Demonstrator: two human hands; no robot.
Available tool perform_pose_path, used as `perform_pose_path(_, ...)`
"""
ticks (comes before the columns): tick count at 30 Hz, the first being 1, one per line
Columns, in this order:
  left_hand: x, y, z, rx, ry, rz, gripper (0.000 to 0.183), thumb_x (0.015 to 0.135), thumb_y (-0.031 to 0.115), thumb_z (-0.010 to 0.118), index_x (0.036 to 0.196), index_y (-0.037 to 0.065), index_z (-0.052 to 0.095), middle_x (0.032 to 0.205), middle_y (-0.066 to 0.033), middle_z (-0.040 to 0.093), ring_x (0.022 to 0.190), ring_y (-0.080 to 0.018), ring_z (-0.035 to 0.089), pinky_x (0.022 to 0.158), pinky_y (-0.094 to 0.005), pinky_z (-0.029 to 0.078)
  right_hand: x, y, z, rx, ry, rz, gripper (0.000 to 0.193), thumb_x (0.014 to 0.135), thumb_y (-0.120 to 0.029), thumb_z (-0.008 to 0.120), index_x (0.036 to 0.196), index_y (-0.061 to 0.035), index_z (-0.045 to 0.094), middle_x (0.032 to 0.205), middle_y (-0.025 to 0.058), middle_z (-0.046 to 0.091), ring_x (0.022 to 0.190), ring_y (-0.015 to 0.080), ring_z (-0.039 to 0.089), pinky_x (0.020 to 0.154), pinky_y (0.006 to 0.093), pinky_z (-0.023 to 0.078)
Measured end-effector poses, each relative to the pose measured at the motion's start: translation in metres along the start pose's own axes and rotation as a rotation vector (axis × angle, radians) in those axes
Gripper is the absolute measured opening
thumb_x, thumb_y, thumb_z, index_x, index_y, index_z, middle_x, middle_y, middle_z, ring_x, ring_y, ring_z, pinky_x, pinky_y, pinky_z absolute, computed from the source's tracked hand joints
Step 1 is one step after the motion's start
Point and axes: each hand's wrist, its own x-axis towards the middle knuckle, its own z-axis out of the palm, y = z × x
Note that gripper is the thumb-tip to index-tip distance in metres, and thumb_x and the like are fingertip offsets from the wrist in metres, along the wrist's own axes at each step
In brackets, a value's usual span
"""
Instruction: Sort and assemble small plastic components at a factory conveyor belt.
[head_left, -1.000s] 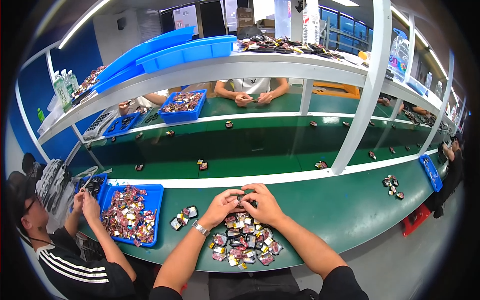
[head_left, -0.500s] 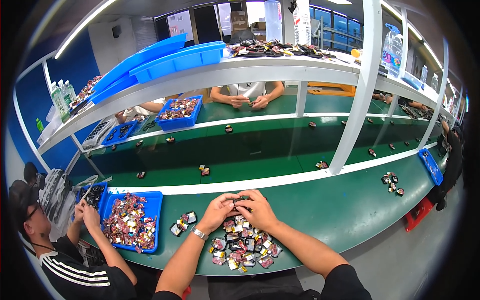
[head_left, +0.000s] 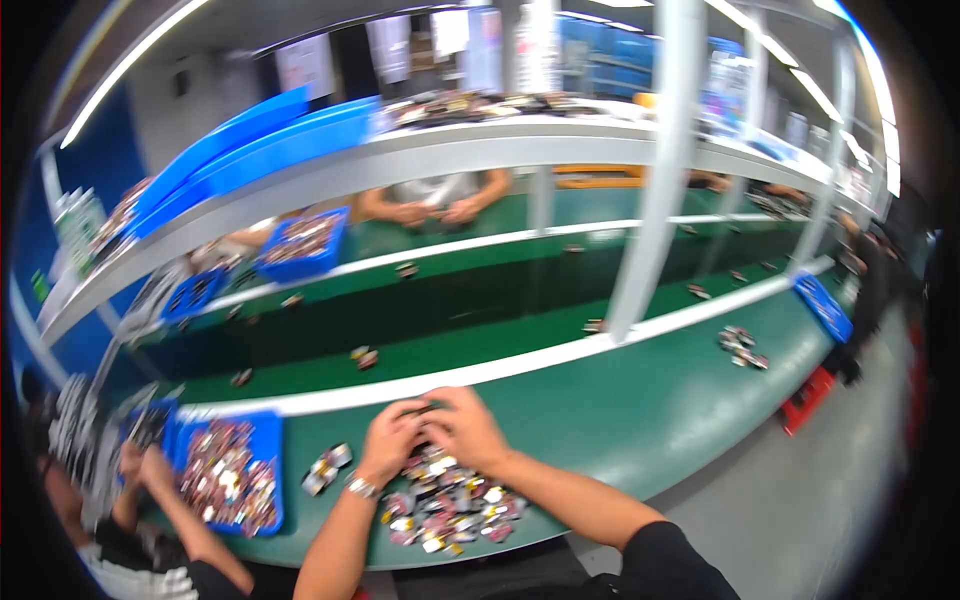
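My left hand [head_left: 394, 440], with a metal watch [head_left: 361, 487] on its wrist, and my right hand [head_left: 464, 432] meet over the bench. Their fingers are closed together around a small dark part [head_left: 433, 408], mostly hidden and smeared by motion. Just below them, on the green bench top, lies a heap of small electronic modules [head_left: 450, 510] with silver, red and yellow faces. To the left of my left wrist sits a little group of similar modules [head_left: 327, 468].
A blue tray [head_left: 278, 480] full of modules stands at left, beside a co-worker's hands [head_left: 145, 465]. Beyond a white rail [head_left: 500, 372] runs a green conveyor belt [head_left: 450, 345] carrying scattered modules. A white post [head_left: 655, 190] supports the shelf [head_left: 480, 143]. More modules [head_left: 742, 347] lie farther right.
The view has swung to the right and blurred, so the scene sits farther left in the picture. My hands stay together over the heap, fingers still closed around the dark part.
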Motion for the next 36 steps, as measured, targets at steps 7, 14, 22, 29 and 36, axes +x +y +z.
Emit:
perform_pose_path(7, -0.01, 0.0, -0.014, 0.088, 0.16, 0.054, 0.027, 0.095, 0.009, 0.058, 0.119, 0.005, 0.048, 0.109, -0.0098, 0.064, 0.094, -0.0171, 0.065, 0.076, -0.0277, 0.058, 0.002, -0.004, 0.024, 0.209, -0.007, 0.085, 0.016, 0.074, -0.004, 0.065, 0.089, -0.0064, 0.07, 0.118, 0.0107, 0.058, 0.117, 0.0307, 0.05, 0.099, 0.0395, 0.042)
perform_pose_path(14, -0.001, -0.006, -0.003, 0.131, 0.156, 0.046, 0.023, 0.097, 0.005, 0.05, 0.119, 0.004, 0.047, 0.107, -0.0118, 0.065, 0.095, -0.0177, 0.066, 0.076, -0.029, 0.059, -0.004, 0.008, 0.019, 0.235, -0.038, 0.156, 0.015, 0.076, -0.003, 0.064, 0.09, -0.0048, 0.07, 0.117, 0.0111, 0.058, 0.117, 0.0297, 0.049, 0.099, 0.0391, 0.041)
perform_pose_path(22, -0.009, -0.002, -0.01, 0.257, 0.223, 0.102, 0.023, 0.096, 0.004, 0.052, 0.118, 0.002, 0.049, 0.108, -0.0115, 0.064, 0.094, -0.0168, 0.065, 0.077, -0.0272, 0.058, 0.002, 0.007, 0.032, 0.333, -0.066, 0.122, 0.015, 0.076, -0.005, 0.063, 0.089, -0.0044, 0.07, 0.125, 0.0125, 0.056, 0.124, 0.031, 0.046, 0.104, 0.0402, 0.038)
perform_pose_path(29, -0.002, 0.003, 0.01, 0.225, 0.152, 0.046, 0.028, 0.097, 0.008, 0.053, 0.123, -0.002, 0.051, 0.111, -0.0112, 0.063, 0.098, -0.0169, 0.065, 0.084, -0.0299, 0.057, 0.004, 0.013, -0.002, 0.057, -0.065, 0.059, 0.018, 0.08, -0.011, 0.068, 0.098, -0.0084, 0.07, 0.121, 0.0134, 0.058, 0.115, 0.0315, 0.053, 0.097, 0.0393, 0.046)
perform_pose_path(36, -0.007, 0.009, 0.004, 0.066, 0.11, 0.002, 0.03, 0.099, 0.004, 0.048, 0.128, -0.001, 0.047, 0.113, -0.0113, 0.063, 0.105, -0.0178, 0.062, 0.092, -0.0345, 0.055, 0.012, -0.001, 0.005, 0.023, 0.047, -0.093, 0.017, 0.074, 0.001, 0.069, 0.09, -0.0037, 0.066, 0.102, 0.0103, 0.062, 0.09, 0.026, 0.063, 0.074, 0.0336, 0.055)
